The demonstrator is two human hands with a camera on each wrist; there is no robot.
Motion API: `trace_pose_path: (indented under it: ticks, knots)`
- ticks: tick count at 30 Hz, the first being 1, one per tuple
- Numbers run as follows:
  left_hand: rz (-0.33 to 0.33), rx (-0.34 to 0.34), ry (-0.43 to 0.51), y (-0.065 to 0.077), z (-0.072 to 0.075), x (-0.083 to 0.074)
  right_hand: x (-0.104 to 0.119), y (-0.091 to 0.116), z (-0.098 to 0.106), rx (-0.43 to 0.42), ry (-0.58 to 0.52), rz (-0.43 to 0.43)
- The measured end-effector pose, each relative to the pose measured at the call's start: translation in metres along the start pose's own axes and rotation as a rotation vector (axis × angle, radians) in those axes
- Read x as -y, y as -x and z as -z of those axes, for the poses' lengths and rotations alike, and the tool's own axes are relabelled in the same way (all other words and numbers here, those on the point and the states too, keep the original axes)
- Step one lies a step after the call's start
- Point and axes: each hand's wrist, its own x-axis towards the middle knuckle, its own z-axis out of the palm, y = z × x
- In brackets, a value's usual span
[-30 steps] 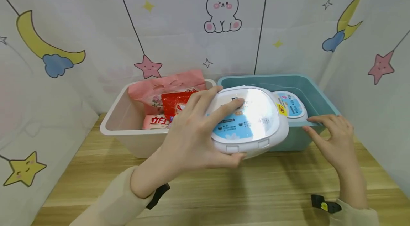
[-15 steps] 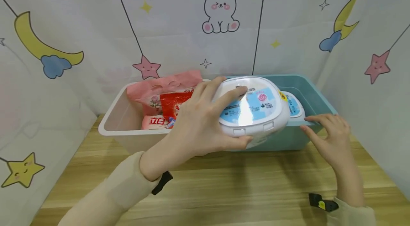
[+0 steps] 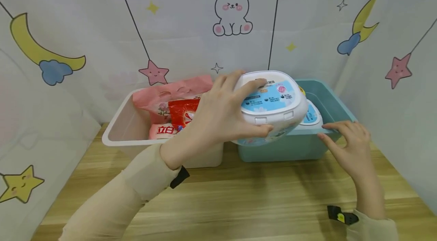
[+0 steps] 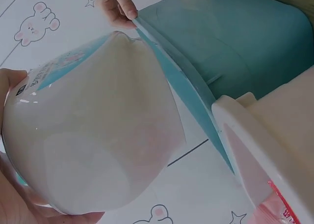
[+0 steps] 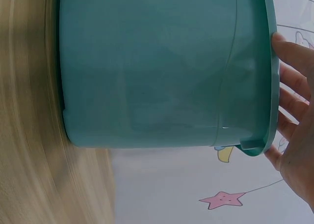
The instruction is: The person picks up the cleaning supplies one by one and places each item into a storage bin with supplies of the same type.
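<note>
My left hand (image 3: 227, 110) grips a white lidded laundry pod box (image 3: 273, 98) with a blue label, thumb below its near edge and fingers across the lid. The box is tilted and held over the left front part of a teal bin (image 3: 280, 152). In the left wrist view, the box's pale underside (image 4: 98, 130) fills much of the picture. At the bin's front right, my right hand (image 3: 353, 150) pinches the rim; in the right wrist view, the fingers (image 5: 292, 103) lie behind that rim. A second similar box (image 3: 311, 115) rests inside the teal bin, partly covered by the first.
Left of the teal bin stands a cream bin (image 3: 119, 127) containing a pink bag (image 3: 153, 98), a red packet (image 3: 181, 112) and a pink-and-white pack (image 3: 164, 131). Both bins are on a wooden table (image 3: 239, 203) before a printed cloth (image 3: 191, 24).
The left hand has raised the laundry pod box and moved it slightly right, its lid tipping flatter. The right hand stays at the teal bin's rim.
</note>
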Motion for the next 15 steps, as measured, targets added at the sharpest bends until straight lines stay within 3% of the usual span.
trace_pose_path:
  ticks: [15]
  knots:
    - [0.120,0.125,0.020,-0.039,-0.012,0.006,0.000,0.000,-0.001,-0.003,-0.003,-0.004]
